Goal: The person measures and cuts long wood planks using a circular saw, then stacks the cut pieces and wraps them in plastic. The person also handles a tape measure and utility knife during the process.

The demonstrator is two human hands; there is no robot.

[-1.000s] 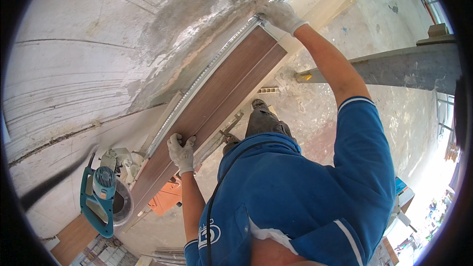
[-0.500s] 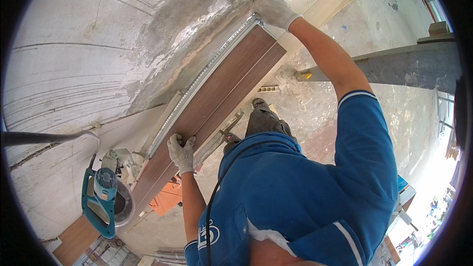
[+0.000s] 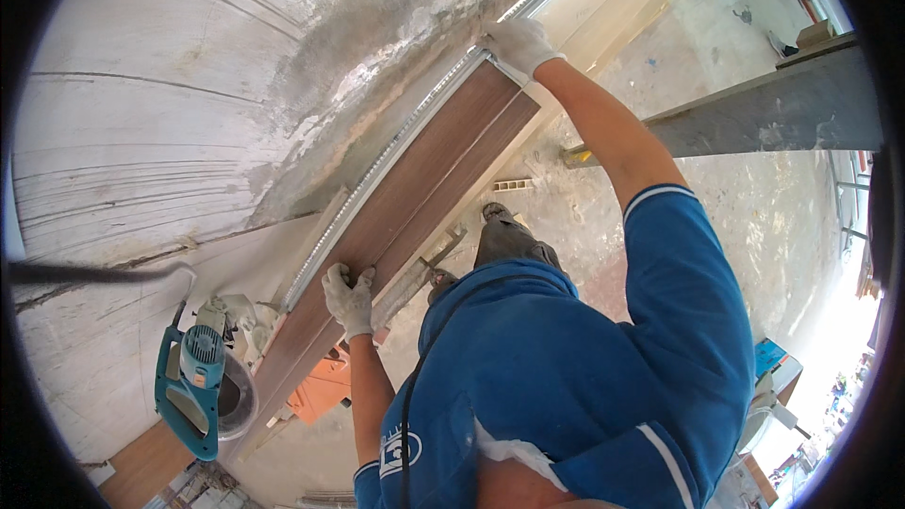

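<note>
Around the work I list one teal mitre saw (image 3: 193,385), lower left, its round translucent guard (image 3: 238,401) overlapping the lower stretch of the plank; one dark hose (image 3: 94,273), blurred, leading toward it; one orange case (image 3: 323,386), low beyond the plank's near edge; one hollow block (image 3: 513,185) on the floor (image 3: 603,236); one grey beam (image 3: 773,108) at right, well apart from the plank. Wall (image 3: 160,123): plaster, grooved, stained and flaking, close along the far side. Materials: plank (image 3: 424,193), reddish-brown wood-grain face, flat and narrow, one lengthwise seam; metal strip (image 3: 377,170), silvery, finely notched, along its far edge; pale boards (image 3: 613,14) beyond its squared end. The plank lies between the wall and the wearer, its long axis diagonal on my feed, lower left to upper right, squared end at the upper right. Left hand (image 3: 349,300), gloved: fingers bent on the plank's face; pressing or clasping, I cannot tell. Right hand (image 3: 523,45), gloved: fingers curled at the strip beside the squared end; whether they grasp it, I cannot tell.
</note>
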